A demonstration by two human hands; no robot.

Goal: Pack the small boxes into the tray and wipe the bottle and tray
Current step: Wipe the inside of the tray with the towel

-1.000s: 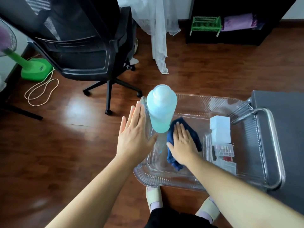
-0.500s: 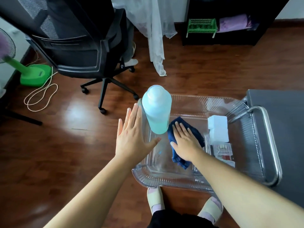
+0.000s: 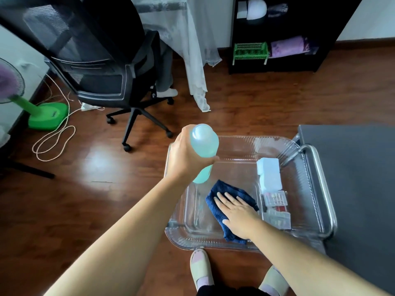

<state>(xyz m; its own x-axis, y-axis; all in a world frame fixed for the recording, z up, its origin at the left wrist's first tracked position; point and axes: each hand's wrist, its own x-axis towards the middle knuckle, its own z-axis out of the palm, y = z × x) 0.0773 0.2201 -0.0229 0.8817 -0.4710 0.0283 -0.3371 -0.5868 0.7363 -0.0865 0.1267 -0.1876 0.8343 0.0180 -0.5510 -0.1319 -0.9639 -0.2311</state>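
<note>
Clear ribbed plastic forms the wide rectangular tray [image 3: 235,144] sitting on a dark grey cart with a chrome rail [image 3: 324,189] above the brown wood floor. At the tray's far left corner the left hand [image 3: 188,157] wraps its fingers around a translucent pale-blue bottle [image 3: 205,142]. On the near floor of the tray lies a dark blue cloth [image 3: 222,191], pressed flat under the right hand [image 3: 237,212], fingers lightly spread. Along the right side sit the small white and clear boxes [image 3: 269,174].
</note>
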